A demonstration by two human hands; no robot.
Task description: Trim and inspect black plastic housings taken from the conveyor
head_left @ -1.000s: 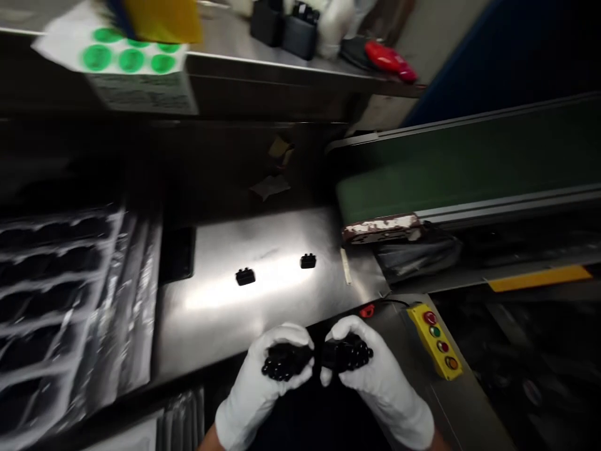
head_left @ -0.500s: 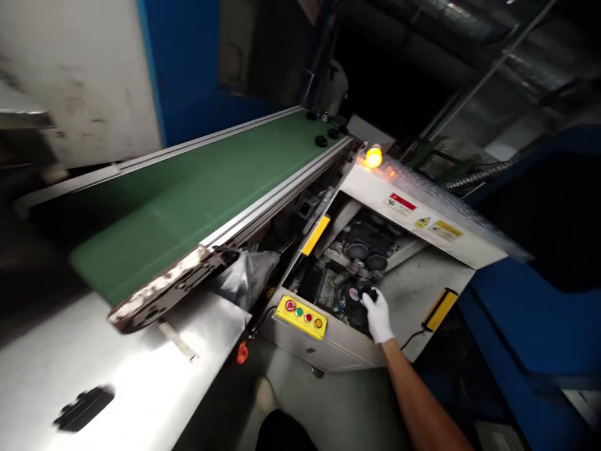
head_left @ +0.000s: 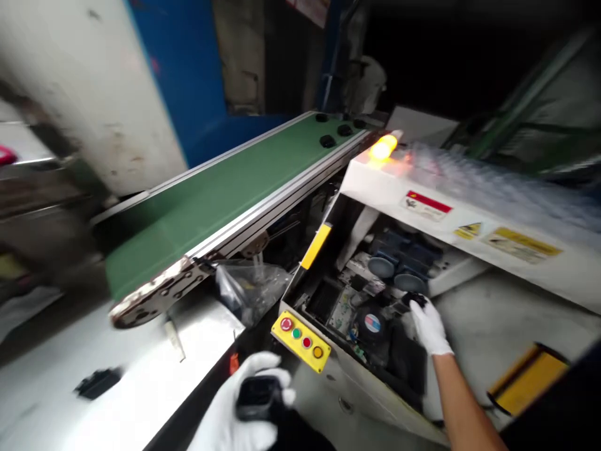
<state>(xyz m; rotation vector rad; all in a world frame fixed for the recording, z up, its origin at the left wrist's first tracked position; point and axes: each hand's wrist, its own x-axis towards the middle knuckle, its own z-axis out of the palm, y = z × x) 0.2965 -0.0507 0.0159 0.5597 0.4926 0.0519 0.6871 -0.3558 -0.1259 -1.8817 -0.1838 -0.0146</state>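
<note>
Visibly, the left hand (head_left: 228,410) holds a black part (head_left: 256,397).

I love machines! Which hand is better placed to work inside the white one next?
Probably the right hand: it's inside the white machine, while the left hand holds a black part outside.

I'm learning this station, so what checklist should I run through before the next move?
1. White-gloved left grip has the black rounded part: ok.
2. White-gloved right grip outside the boxy white machine: not ok, it is inside the opening.
3. Small dark piece at the right grip held firmly: cannot tell, too blurred.
4. Yellow rectangular control box unobstructed: ok.
5. Round amber lamp lit: ok.
</note>
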